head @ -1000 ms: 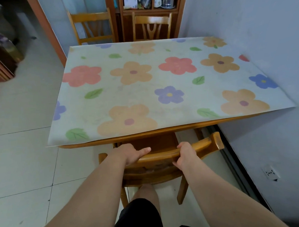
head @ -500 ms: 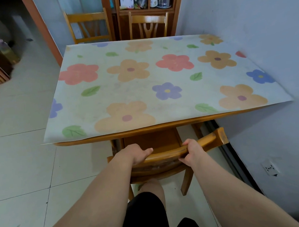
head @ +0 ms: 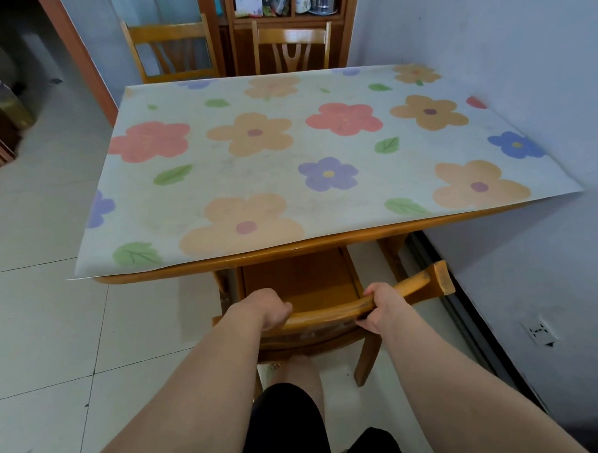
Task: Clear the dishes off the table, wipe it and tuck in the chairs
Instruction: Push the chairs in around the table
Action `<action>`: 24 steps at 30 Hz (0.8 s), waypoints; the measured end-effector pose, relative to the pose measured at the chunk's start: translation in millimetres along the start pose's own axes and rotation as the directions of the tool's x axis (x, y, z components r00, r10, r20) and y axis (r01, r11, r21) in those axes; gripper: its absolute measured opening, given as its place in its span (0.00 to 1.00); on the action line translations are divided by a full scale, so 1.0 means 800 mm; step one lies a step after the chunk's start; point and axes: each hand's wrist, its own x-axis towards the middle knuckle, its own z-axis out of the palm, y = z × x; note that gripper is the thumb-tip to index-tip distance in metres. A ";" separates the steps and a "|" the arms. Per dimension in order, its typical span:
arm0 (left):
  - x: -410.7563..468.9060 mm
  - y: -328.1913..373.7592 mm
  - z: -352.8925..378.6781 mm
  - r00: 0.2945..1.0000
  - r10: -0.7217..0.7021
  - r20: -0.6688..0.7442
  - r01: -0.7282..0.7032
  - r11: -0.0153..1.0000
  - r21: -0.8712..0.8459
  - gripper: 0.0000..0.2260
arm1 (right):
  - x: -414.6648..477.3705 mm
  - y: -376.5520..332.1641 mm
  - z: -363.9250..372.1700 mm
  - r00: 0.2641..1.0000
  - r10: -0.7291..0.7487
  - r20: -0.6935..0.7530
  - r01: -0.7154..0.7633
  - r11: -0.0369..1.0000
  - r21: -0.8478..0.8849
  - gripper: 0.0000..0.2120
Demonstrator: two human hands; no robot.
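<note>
Three wooden chairs [head: 328, 312] [head: 169, 33] [head: 292, 34], one table [head: 326, 249], one flowered cover [head: 287, 158], two hands [head: 267, 308] [head: 385, 306], one cabinet [head: 240, 47] and one wall socket [head: 538, 330].

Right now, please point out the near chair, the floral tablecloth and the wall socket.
near chair [head: 329, 313], head view, on its curved top rail.
floral tablecloth [head: 287, 158], head view, on a pale part near the middle.
wall socket [head: 538, 330], head view, on its white faceplate.

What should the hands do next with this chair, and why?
Probably push the chair a little forward, under the table. The left hand and right hand both hold its top rail, and a gap shows between that rail and the table's edge, with part of the seat uncovered. No dishes lie on the table.
</note>
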 end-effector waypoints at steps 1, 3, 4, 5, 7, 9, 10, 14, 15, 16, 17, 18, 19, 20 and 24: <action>0.001 0.000 0.003 1.000 -0.002 0.004 0.002 1.000 -0.002 0.17 | 0.003 0.001 -0.001 1.000 0.004 -0.011 -0.004 1.000 -0.008 0.16; 0.000 0.002 0.008 1.000 -0.001 0.003 0.001 1.000 0.001 0.21 | 0.007 0.002 -0.001 1.000 0.010 -0.029 -0.011 0.999 -0.039 0.15; -0.001 0.003 0.010 1.000 0.000 0.003 0.000 1.000 0.006 0.23 | 0.010 0.003 -0.002 0.999 0.011 -0.042 -0.013 0.999 -0.049 0.15; -0.002 0.004 0.013 1.000 0.001 0.005 -0.001 1.000 0.012 0.24 | 0.013 0.003 -0.002 0.998 0.014 -0.060 -0.017 0.998 -0.057 0.14; -0.006 0.007 0.019 1.000 0.006 0.026 -0.006 1.000 0.029 0.26 | 0.019 0.004 -0.004 0.995 0.020 -0.097 -0.028 0.996 -0.082 0.13; -0.010 0.009 0.028 0.999 0.011 0.052 -0.014 0.999 0.050 0.27 | 0.028 0.008 -0.010 0.990 0.025 -0.137 -0.039 0.994 -0.102 0.11; -0.011 0.011 0.034 0.998 0.015 0.065 -0.020 0.998 0.065 0.26 | 0.032 0.011 -0.013 0.989 0.028 -0.145 -0.043 0.994 -0.101 0.09; -0.020 0.017 0.044 0.993 0.035 0.111 -0.049 0.992 0.119 0.25 | 0.041 0.022 -0.022 0.991 0.035 -0.127 -0.045 0.996 -0.074 0.06; -0.021 0.018 0.044 0.992 0.036 0.118 -0.051 0.991 0.121 0.25 | 0.040 0.023 -0.024 0.991 0.039 -0.131 -0.050 0.996 -0.079 0.07; -0.023 0.019 0.041 0.992 0.037 0.120 -0.052 0.991 0.120 0.24 | 0.041 0.021 -0.022 0.991 0.035 -0.130 -0.046 0.995 -0.088 0.08; -0.024 0.019 0.040 0.992 0.034 0.124 -0.049 0.992 0.120 0.24 | 0.042 0.022 -0.023 0.990 0.035 -0.134 -0.047 0.995 -0.088 0.07; -0.026 0.020 0.038 0.992 0.033 0.123 -0.049 0.991 0.126 0.25 | 0.043 0.022 -0.023 0.991 0.038 -0.128 -0.049 0.995 -0.083 0.06; -0.026 0.022 0.037 0.992 0.033 0.121 -0.049 0.989 0.136 0.25 | 0.042 0.022 -0.023 0.992 0.035 -0.120 -0.045 0.996 -0.079 0.04; -0.026 0.023 0.037 0.992 0.034 0.117 -0.052 0.988 0.148 0.25 | 0.043 0.022 -0.023 0.995 0.027 -0.092 -0.035 0.996 -0.079 0.03; -0.027 0.023 0.039 0.993 0.042 0.110 -0.062 0.982 0.178 0.26 | 0.048 0.023 -0.024 0.989 0.024 -0.146 -0.035 0.997 -0.072 0.08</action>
